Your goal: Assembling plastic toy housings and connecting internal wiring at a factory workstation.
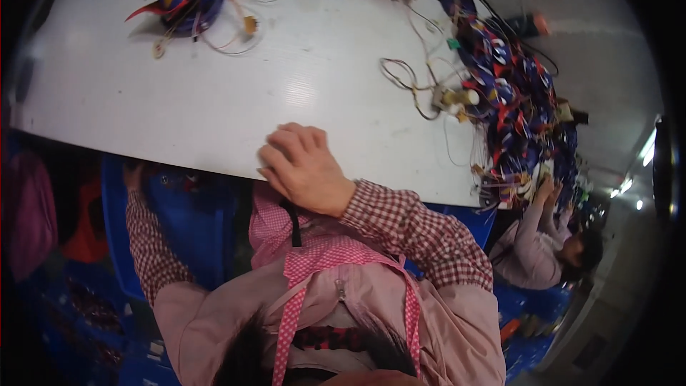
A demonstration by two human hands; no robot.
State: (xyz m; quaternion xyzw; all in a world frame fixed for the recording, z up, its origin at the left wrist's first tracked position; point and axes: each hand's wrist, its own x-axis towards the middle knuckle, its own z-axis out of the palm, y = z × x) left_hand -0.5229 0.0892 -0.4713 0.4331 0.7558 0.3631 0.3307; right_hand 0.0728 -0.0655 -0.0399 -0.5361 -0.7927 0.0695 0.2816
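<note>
Right hand [307, 171] rests on near edge of worktop [214, 100], fingers bent and slightly apart, nothing seen in grip; likely serves as brace. Left hand [133, 177] at far rim of blue bin [193, 229], shadowed beneath worktop edge; cannot tell whether fingers are together or hold anything. Bin sits at left, below worktop, presumably for easy reach. Wired blue-red pieces [511, 93] heaped at right, near co-worker's hands [547, 189].
</note>
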